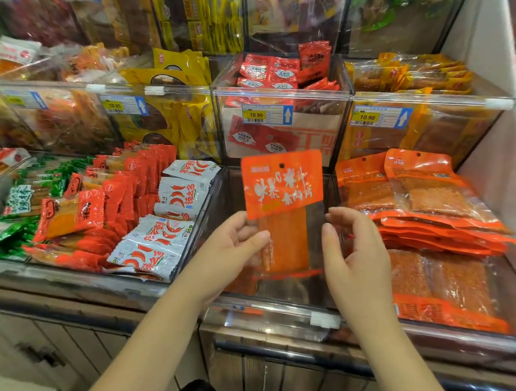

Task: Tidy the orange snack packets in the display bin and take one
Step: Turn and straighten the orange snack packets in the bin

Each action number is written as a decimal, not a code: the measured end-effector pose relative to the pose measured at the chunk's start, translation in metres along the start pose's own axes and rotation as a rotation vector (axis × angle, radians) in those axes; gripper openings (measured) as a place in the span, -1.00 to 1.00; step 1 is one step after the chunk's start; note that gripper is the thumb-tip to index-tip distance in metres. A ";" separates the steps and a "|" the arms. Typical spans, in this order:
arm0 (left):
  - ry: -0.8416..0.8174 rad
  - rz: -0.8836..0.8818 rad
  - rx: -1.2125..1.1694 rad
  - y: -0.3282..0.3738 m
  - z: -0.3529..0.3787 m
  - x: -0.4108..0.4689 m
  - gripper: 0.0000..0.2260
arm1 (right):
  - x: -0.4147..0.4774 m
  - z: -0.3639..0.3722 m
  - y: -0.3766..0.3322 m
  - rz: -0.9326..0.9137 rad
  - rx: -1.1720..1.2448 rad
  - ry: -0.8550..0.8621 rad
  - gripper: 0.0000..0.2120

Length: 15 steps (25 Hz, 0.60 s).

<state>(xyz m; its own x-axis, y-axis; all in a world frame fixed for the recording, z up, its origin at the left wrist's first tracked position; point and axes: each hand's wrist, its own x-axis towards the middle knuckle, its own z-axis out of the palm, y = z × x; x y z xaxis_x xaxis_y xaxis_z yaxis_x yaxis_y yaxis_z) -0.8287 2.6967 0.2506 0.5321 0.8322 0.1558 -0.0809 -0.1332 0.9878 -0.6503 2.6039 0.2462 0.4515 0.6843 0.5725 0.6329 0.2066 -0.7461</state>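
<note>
Orange packet (282,184) upright over bin (276,311), left edge pinched by left grip (234,244); right grip (354,248) curled beside right edge, hold unclear.

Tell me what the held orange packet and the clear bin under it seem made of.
Flat orange snack packet: thin glossy plastic film, it seems; the printed top shines and the clear lower window shows an orange strip inside. Clear box-shaped display bin: rigid transparent plastic, probably acrylic; contents show through its walls, which reflect light.
</note>
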 end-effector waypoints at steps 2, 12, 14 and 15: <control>-0.048 -0.142 0.150 -0.001 0.000 0.007 -0.76 | 0.000 -0.001 0.003 -0.106 -0.241 -0.004 -0.71; -0.374 -0.639 0.982 -0.079 0.036 0.100 -0.67 | 0.001 0.004 0.005 0.016 -0.675 -0.393 -0.45; -0.455 -0.704 1.169 -0.101 0.037 0.108 -0.49 | 0.001 0.004 0.007 0.014 -0.661 -0.389 -0.45; -0.504 -0.769 1.220 -0.112 0.039 0.112 -0.40 | 0.001 0.004 0.007 0.020 -0.652 -0.391 -0.44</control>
<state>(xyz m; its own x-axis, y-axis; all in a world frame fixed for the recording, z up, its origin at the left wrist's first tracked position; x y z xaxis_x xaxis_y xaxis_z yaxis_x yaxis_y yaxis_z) -0.7277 2.7835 0.1577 0.3622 0.6740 -0.6438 0.9280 -0.3253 0.1814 -0.6478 2.6090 0.2397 0.2883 0.9066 0.3082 0.9252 -0.1808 -0.3336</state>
